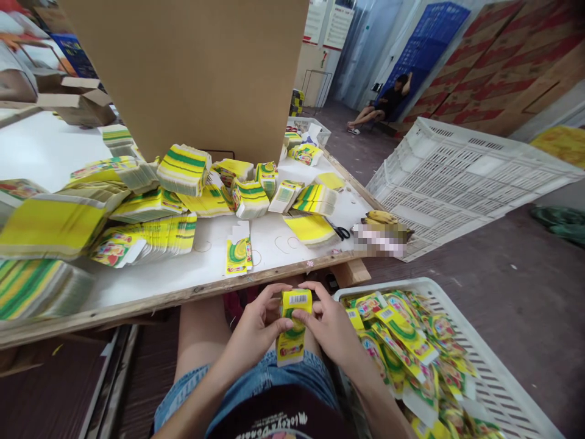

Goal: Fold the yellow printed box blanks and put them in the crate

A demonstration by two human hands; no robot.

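A small yellow-and-green printed carton (292, 329) with a barcode on its top flap stands upright over my lap. My left hand (253, 332) grips its left side with curled fingers. My right hand (329, 326) pinches its right side and top flap. On the white table (183, 277) just ahead lies one flat carton blank (238, 251). Stacks of flat blanks (150, 238) cover the left and far side of the table.
A white plastic crate (498, 390) at my right holds several folded cartons. Another white crate (457, 177) leans beyond the table's right corner. Scissors (339, 230) and bananas (381, 217) lie near that corner. A tall cardboard sheet (192, 73) stands behind the stacks. A person sits far back.
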